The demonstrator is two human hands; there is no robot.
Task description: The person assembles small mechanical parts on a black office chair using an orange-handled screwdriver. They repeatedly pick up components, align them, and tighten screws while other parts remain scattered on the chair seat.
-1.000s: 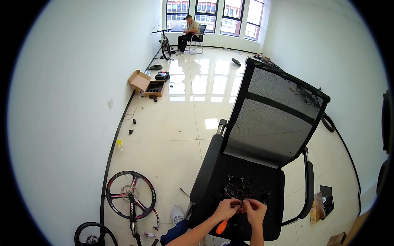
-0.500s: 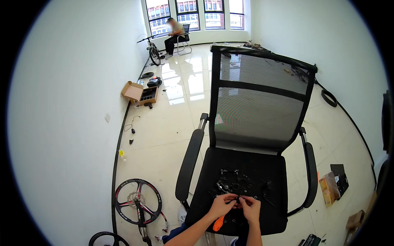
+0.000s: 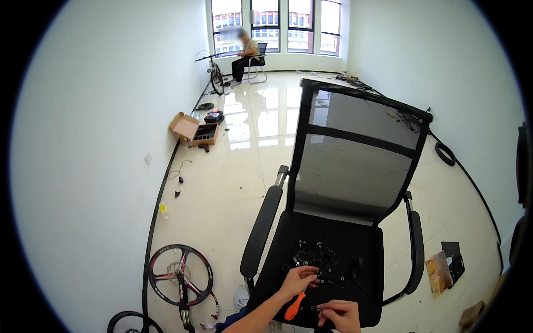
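Note:
Over the black chair seat, my left hand is closed with its fingertips pinched around a small dark part, too small to name. My right hand is lower down near the seat's front edge, thumb and index finger nearly together; whatever is between them, if anything, cannot be made out. A screwdriver with an orange handle lies just below my left hand, its tip end partly hidden by that hand. Beyond my fingers are scattered small black and silver metal parts, several rings and a dark part at the right.
Armrests flank the seat, and a mesh backrest rises behind. At left on the floor are a bicycle wheel with a fork and an opened cardboard box. A plastic bag lies at right. Far off, a person sits beside a bicycle.
My hands were together over the parts. My right hand has moved away, down toward the seat's front, while the left stays in place. The whole view has tilted slightly.

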